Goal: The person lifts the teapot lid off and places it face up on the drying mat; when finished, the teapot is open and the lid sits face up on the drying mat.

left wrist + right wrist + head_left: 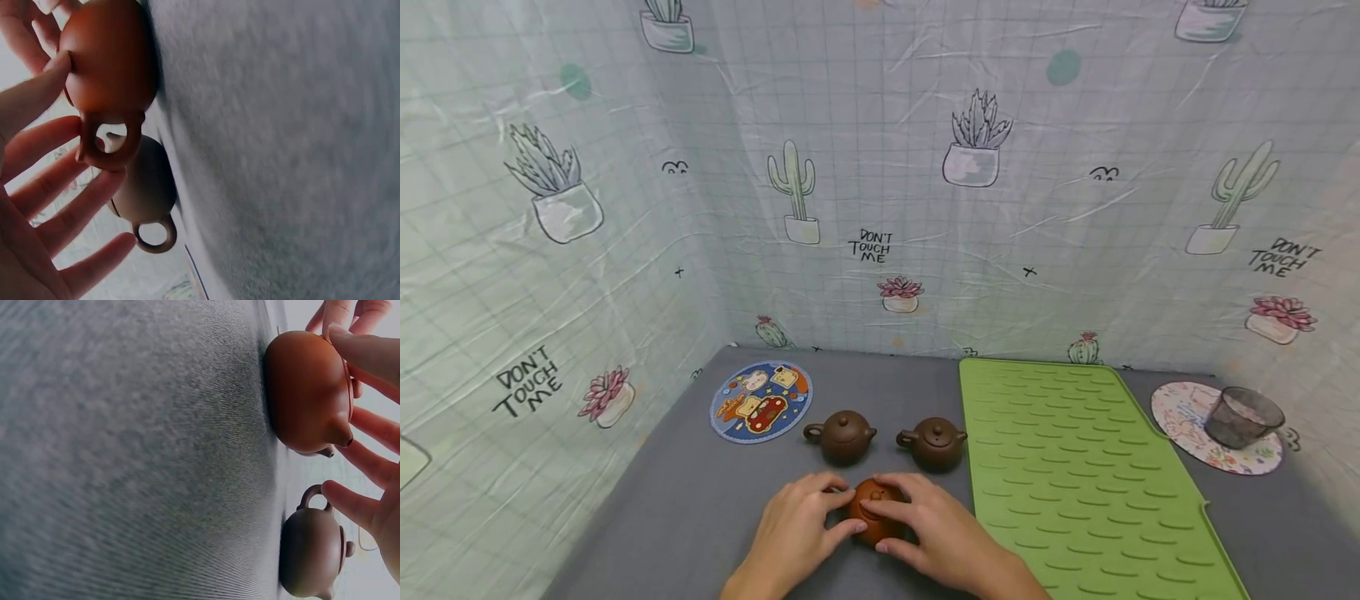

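A reddish-brown clay teapot (874,532) sits on the grey cloth with both hands around it. My left hand (797,517) holds its left side; in the left wrist view the thumb rests on the body and other fingers spread by the loop handle (130,140). My right hand (943,533) holds the right side, its thumb near the rim and a finger across the top. The short spout (339,432) points towards the right hand's spread fingers. Just behind stand two dark brown teapots, one on the left (846,439) and one on the right (936,446), both lidded.
A green ridged mat (1075,467) lies to the right. Beyond it, a dark translucent cup (1240,418) stands on a pale round patterned mat (1176,412). At back left lies a blue round cartoon mat (730,421). Patterned curtains (865,167) close off the back and sides.
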Motion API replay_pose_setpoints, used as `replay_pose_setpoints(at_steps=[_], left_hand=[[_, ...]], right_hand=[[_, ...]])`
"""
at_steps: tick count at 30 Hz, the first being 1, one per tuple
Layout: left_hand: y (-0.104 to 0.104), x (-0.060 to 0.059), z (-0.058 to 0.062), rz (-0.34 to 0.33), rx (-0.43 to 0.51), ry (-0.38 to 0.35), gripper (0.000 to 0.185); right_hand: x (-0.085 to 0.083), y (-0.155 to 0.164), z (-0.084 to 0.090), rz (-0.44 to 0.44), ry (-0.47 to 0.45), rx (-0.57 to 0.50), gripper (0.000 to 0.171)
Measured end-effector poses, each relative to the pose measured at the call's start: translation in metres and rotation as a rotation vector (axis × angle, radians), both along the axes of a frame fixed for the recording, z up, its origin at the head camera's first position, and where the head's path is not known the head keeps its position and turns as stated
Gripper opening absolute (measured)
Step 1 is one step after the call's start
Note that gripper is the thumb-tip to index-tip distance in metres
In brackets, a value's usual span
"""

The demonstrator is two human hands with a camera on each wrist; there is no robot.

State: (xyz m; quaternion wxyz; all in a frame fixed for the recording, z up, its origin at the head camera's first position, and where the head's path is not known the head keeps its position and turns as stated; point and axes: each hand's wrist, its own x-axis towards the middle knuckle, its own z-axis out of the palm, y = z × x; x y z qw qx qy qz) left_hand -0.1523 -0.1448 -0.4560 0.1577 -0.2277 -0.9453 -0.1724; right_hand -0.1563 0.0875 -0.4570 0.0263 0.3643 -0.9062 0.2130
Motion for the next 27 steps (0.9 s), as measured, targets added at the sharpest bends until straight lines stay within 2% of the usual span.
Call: replay_pose_setpoints(at_steps=[11,27], left_hand=[[0.0031,0.0057,0.0023,0.016,0.002,-0.022,0.033],[0.0051,0.0042,0.0065,0.022,-0.007,-0.076,0.033]], right_hand=[[0.0052,-0.0005,-0.0064,-0.003,0.147,-0.069,0.044],[0.0003,-0.0048,-0.004,-0.026,0.181,-0.103,0.038]])
